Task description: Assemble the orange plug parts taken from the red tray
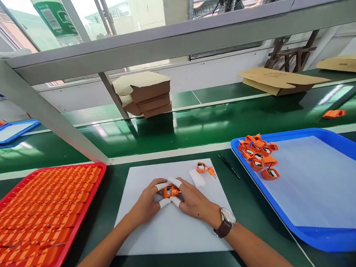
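Pinching orange housing (166, 193) over white sheet (150, 234): L hand (147, 203) & R hand (194, 199) grip opp. sides w/ white finger covers (164, 203), prob. to steady it, open face up. 2nd housing (201, 167) near sheet's far edge, prob. for easy reach; red tray (103, 170) L, blue tray (323, 238) R.

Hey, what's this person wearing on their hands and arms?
The left hand and right hand both wear white finger covers, on the thumb and at least one finger. The right wrist has a silvery watch with a brown strap. The visible forearms are bare.
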A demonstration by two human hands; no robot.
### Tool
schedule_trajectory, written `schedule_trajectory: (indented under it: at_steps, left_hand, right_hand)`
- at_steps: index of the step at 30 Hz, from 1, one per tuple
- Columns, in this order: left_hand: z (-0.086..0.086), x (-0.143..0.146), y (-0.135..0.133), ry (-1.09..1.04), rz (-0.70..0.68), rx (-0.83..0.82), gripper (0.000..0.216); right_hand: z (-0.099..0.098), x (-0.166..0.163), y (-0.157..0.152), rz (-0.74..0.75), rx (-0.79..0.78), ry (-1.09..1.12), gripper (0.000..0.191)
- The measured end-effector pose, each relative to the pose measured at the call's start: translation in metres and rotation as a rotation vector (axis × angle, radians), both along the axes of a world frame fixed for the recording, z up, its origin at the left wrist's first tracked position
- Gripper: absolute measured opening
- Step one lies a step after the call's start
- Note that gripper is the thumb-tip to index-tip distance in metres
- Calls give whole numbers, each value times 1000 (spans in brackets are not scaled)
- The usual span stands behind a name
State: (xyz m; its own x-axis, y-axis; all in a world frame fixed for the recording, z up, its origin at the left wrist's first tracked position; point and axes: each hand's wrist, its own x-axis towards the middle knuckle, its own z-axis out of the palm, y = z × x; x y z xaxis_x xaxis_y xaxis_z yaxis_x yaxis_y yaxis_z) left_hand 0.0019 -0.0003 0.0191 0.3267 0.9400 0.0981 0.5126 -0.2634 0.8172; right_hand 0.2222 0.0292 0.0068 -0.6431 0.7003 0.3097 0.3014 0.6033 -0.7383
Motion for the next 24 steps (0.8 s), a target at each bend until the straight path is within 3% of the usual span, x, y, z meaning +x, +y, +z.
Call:
schedule_trajectory:
  at_steps: [8, 13, 18, 24]
  left_hand:
    - [-15, -8, -2, 4, 118, -45, 45]
    - [-11, -15, -8, 17, 74, 1, 46]
    - [-4, -20, -10, 79, -49, 82, 51]
    - [-6, -20, -10, 35, -115, 72, 48]
  right_hand:
    - [10, 6, 6, 11, -139, 151, 44]
    - [16, 9, 7, 95, -120, 75, 38]
    - [10, 6, 5, 64, -54, 73, 35]
    - [4, 0, 2, 75, -80, 23, 39]
